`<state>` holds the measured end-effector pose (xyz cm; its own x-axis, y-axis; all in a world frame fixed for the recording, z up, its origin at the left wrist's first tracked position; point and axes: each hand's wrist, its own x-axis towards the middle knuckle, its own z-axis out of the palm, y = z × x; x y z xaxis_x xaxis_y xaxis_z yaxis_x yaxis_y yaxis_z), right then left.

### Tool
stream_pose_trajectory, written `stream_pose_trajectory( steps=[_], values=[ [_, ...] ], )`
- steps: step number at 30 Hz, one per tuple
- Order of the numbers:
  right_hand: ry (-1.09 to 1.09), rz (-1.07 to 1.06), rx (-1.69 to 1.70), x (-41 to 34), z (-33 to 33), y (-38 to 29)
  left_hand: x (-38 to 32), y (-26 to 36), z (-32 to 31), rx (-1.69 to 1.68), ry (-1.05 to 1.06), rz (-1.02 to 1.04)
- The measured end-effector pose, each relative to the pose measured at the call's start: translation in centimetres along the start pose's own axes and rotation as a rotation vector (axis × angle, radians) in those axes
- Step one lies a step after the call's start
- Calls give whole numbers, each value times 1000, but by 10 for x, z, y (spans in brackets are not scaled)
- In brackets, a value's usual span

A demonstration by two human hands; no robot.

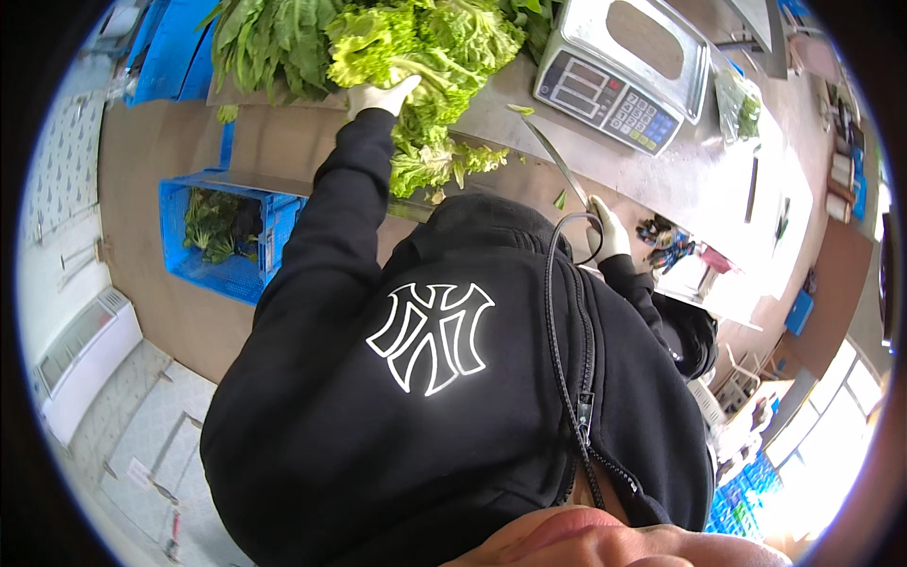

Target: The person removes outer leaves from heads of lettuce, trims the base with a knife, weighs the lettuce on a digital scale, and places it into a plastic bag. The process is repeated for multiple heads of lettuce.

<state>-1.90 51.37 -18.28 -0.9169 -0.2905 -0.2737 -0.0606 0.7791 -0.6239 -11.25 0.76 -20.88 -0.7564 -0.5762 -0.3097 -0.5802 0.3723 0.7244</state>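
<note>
My left hand (379, 98), in a white glove, is at a bunch of curly green lettuce (443, 42) near the table's front edge. Its thumb lies over the leaves and the other fingers are mostly hidden. More lettuce leaves (425, 166), some yellowed, hang below that hand by the edge. In my right hand (611, 230), also gloved, is a knife with a long narrow blade (556, 156) that points up toward the scale. A black cord (550, 298) loops in front of the right hand and runs down the jacket.
A digital scale (609, 99) with a metal pan stands on the metal table (489, 88). Dark leafy greens (276, 46) are piled left of the lettuce. A blue crate (212, 273) holding greens sits lower left. A clear bag of greens (740, 110) lies right of the scale.
</note>
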Motion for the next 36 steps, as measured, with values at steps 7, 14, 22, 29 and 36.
stream_pose_trajectory(
  steps=[7, 14, 22, 29, 36],
  values=[
    [-19, 80, 64, 41, 31, -24, -23, -36, -92, -420, -330, -46],
    [-281, -155, 62, 51, 21, 3, -83, 53, -163, -228, -418, 127],
    [-240, 151, 295, 59, -14, 24, -127, 115, 57, 1048, -446, 314],
    [-268, 18, 172, 56, -8, -9, -120, 112, 111, 1077, -423, 139],
    [-234, -25, 190, 56, -4, -20, -115, 156, 114, 1257, -594, -10]
  ],
)
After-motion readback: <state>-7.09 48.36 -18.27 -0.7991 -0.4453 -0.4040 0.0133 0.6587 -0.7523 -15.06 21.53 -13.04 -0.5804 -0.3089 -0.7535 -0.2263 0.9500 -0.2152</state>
